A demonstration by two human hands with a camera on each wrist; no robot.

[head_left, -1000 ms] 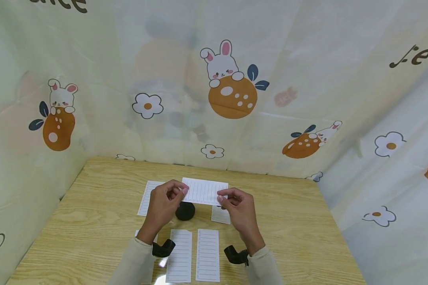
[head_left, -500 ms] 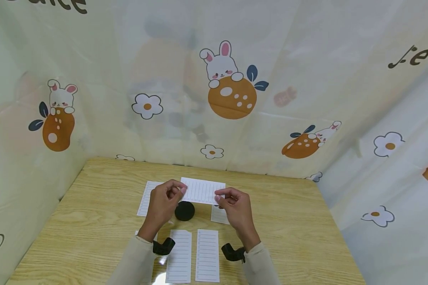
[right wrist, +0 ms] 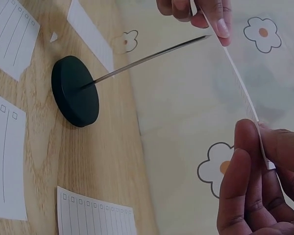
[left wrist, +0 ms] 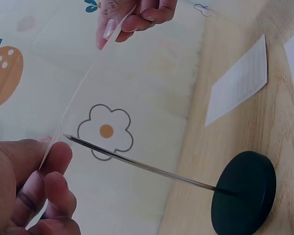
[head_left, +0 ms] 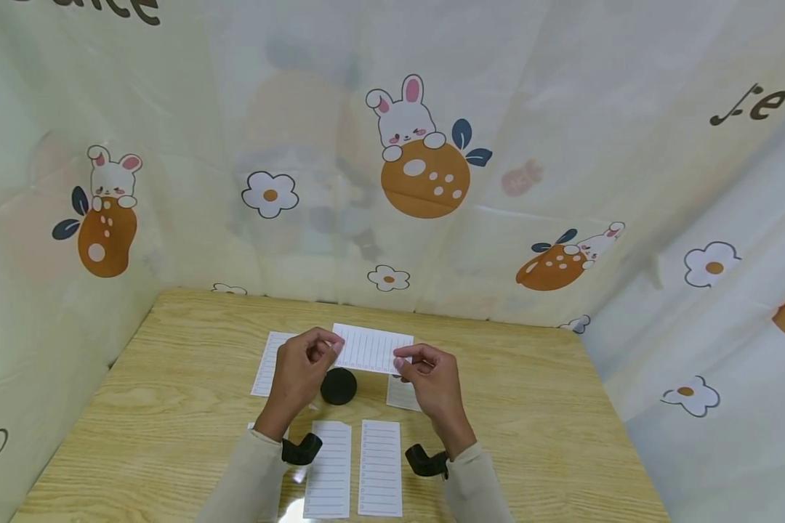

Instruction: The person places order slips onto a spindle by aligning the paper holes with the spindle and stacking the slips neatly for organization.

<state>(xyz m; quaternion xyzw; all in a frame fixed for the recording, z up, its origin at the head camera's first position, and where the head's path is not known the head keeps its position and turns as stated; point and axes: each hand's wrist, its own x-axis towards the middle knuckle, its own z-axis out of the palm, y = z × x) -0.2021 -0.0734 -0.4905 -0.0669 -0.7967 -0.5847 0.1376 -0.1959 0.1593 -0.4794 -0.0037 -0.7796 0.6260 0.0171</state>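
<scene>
A lined checklist slip (head_left: 373,349) is held sideways in the air by both hands. My left hand (head_left: 301,368) pinches its left end between thumb and fingers; my right hand (head_left: 435,378) pinches the right end. Below it on the table stands a bill spike with a round black base (head_left: 339,386). Its thin metal rod (left wrist: 147,169) rises from the base to a point close to the slip, near the left hand's fingers. Whether the point touches the paper I cannot tell. From the head view the rod is hidden.
Several more slips lie on the wooden table (head_left: 530,421): two in front (head_left: 328,472), one partly under the left arm, one at back left (head_left: 267,367) and one behind the right hand (head_left: 402,394). A small paper scrap (right wrist: 54,36) lies near the base. A patterned curtain (head_left: 314,240) surrounds the table.
My right hand and the slip's right end have shifted slightly left. The slip has risen very slightly above the bill spike; both hands keep their pinch.
</scene>
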